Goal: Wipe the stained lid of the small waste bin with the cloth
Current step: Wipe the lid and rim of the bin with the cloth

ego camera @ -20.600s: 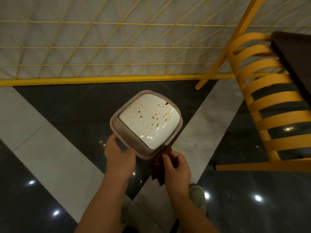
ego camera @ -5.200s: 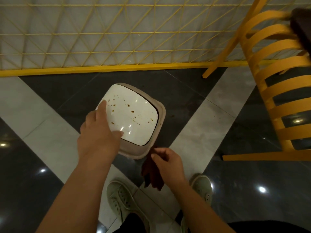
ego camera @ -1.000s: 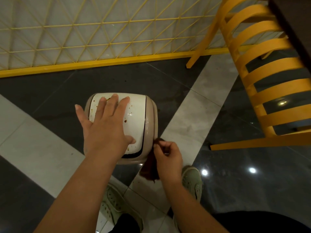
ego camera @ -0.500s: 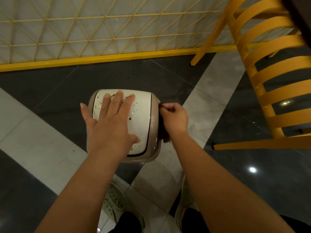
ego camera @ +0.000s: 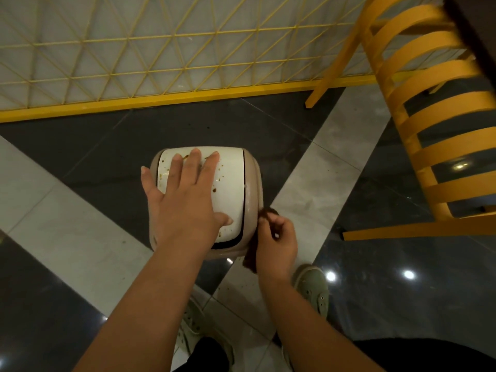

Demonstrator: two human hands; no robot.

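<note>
Left hand point(ego camera: 185, 208) lies flat on the one white lid point(ego camera: 228, 183), fingers straight and spread over the brown spots, while the right hand point(ego camera: 276, 241) pinches the one dark cloth point(ego camera: 251, 260) against the bin point(ego camera: 253, 183) at its right rim. The bin stands on the tiled floor point(ego camera: 80, 237), two pale shoes point(ego camera: 312, 288) below, one yellow chair point(ego camera: 434, 124) to the right; how much cloth touches the rim is hard to make out.

A polished floor point(ego camera: 80, 237) of dark and pale grey tiles reflects ceiling lights. A yellow lattice fence point(ego camera: 161, 49) backs it; a yellow slatted chair point(ego camera: 429, 116) stands at right.
</note>
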